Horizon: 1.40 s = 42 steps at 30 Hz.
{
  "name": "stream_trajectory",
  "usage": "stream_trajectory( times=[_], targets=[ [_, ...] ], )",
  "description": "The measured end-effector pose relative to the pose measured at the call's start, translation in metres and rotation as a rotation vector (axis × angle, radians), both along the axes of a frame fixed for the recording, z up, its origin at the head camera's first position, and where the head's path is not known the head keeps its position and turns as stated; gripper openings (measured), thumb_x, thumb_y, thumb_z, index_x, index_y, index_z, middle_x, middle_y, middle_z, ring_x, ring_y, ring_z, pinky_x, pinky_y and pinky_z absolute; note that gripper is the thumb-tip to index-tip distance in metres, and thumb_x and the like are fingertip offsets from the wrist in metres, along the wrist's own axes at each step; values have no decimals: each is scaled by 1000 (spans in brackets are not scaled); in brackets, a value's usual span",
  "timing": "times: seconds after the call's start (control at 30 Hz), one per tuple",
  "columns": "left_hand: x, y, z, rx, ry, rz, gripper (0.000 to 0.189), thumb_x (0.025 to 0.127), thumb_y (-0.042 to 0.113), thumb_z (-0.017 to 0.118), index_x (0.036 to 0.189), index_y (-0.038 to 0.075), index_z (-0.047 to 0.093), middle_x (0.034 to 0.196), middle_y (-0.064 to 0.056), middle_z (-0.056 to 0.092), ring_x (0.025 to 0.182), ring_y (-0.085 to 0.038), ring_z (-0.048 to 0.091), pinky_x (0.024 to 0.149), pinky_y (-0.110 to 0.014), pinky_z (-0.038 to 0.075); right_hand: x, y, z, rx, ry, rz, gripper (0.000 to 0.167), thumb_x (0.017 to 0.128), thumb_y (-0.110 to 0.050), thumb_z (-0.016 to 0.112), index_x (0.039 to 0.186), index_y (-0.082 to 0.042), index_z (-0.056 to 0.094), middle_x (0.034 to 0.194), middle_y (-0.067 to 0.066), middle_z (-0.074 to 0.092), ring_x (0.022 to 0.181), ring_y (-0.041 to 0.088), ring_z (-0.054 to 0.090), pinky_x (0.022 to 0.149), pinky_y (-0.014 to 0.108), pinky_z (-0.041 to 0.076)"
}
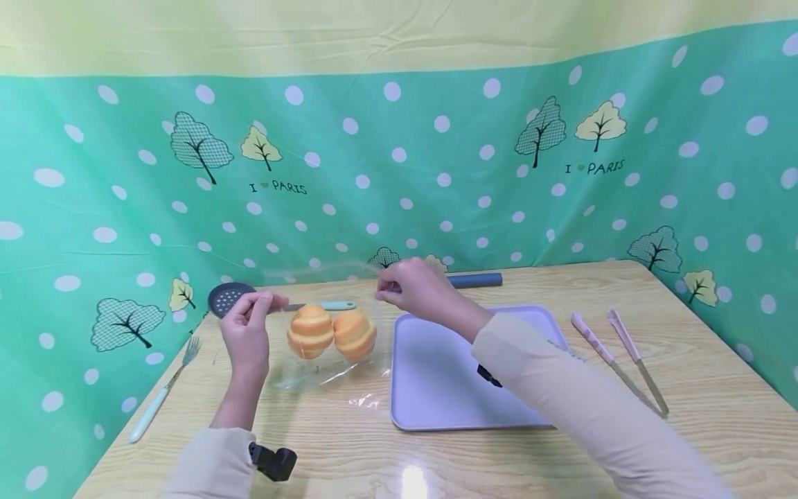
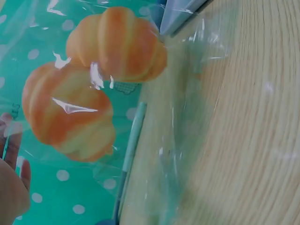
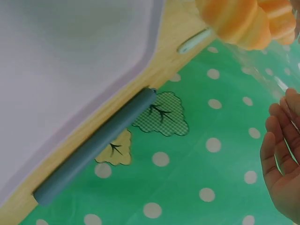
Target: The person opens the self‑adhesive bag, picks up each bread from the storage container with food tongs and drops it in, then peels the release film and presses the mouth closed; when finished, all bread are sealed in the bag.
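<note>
Two croissant-shaped bread rolls sit side by side in a clear plastic bag (image 1: 321, 378), held up above the table. The left roll (image 1: 310, 333) and right roll (image 1: 355, 335) touch; both show through the film in the left wrist view, the nearer roll (image 2: 68, 112) lower. My left hand (image 1: 246, 339) pinches the bag's upper left edge between thumb and fingers. At the upper right, my right hand (image 1: 418, 287) pinches the other edge of the film. In the right wrist view, the right hand (image 3: 283, 154) shows curved fingers at the film's edge.
A lilac tray (image 1: 474, 420) lies right of the bag, with a dark blue-grey rod (image 1: 476, 280) behind it. Tongs (image 1: 653, 384) lie at the right, a mint-handled fork (image 1: 149, 414) at the left. A dark skimmer (image 1: 227, 298) and a mint handle (image 1: 339, 305) lie behind the bag.
</note>
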<state>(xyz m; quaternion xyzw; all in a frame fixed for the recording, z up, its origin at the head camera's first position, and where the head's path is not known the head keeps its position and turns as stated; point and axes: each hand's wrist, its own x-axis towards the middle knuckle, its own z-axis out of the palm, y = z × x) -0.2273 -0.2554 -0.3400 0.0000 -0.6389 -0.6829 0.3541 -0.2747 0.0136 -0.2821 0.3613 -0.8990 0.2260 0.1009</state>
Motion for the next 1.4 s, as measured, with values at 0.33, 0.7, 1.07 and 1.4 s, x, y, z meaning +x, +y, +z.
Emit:
stream_trajectory(
  times=[0.33, 0.7, 1.07, 1.4],
  targets=[
    [1, 4, -14, 84, -136, 75, 19, 102, 8, 58, 86, 4, 68, 71, 7, 72, 65, -6, 70, 74, -18, 55, -8, 3, -18, -43, -113, -13, 9, 95, -22, 75, 92, -15, 78, 82, -7, 71, 73, 7, 61, 67, 22, 51],
    [1, 2, -19, 103, -88, 93, 15, 99, 14, 69, 87, 4, 69, 70, 5, 71, 65, -7, 69, 78, -18, 56, -12, 6, -19, -189, -278, 48, 14, 95, -23, 74, 104, -11, 76, 93, -5, 73, 87, 12, 63, 77, 25, 53],
    [0, 4, -18, 211, -45, 55, 13, 100, 5, 63, 90, 7, 72, 77, 3, 75, 70, -9, 72, 74, -20, 56, -20, 13, -31, -513, -504, 54, 17, 98, -13, 69, 112, -4, 71, 100, 5, 74, 100, 23, 68, 93, 38, 53],
    [-3, 4, -17, 259, -64, 73, 12, 100, 10, 64, 94, 5, 72, 76, 3, 74, 69, -9, 70, 70, -20, 55, -21, 10, -35, -667, -630, 12, 28, 99, -6, 66, 124, -3, 53, 104, 11, 76, 107, 26, 68, 100, 41, 48]
  ],
)
